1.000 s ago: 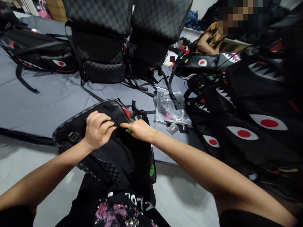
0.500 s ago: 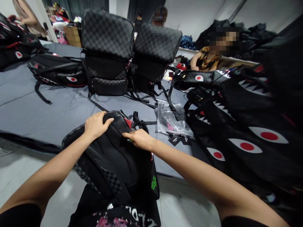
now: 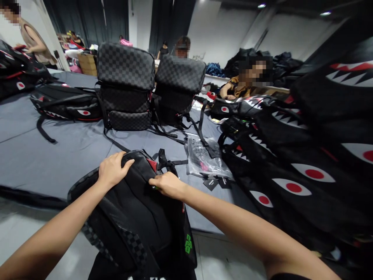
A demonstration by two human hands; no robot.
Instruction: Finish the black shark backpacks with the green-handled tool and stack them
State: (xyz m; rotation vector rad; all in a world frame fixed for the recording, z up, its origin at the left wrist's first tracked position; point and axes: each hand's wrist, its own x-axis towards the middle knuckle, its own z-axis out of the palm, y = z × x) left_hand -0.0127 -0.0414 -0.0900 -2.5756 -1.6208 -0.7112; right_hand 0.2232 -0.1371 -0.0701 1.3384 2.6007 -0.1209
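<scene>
A black backpack (image 3: 145,210) with checkered straps and a green mark low on its right side leans against the table edge in front of me. My left hand (image 3: 112,170) grips its top edge, thumb on the near side and fingers over the far side. My right hand (image 3: 166,184) is closed at the bag's upper right, near a red patch; a small green and dark item shows under its fingers, too small to name. Just beyond lies a clear plastic bag (image 3: 205,157) with black tags (image 3: 211,182) beside it.
Two stacks of checkered bags (image 3: 125,66) (image 3: 182,76) stand across the grey table (image 3: 72,155). A shark-face bag (image 3: 67,103) lies at left; several more (image 3: 294,186) are piled at right. A person (image 3: 237,87) sits beyond the table, another stands far left.
The view has tilted up and shifted slightly, so the table and bags appear lower and more of the back wall shows. Both hands keep their places on the backpack.
</scene>
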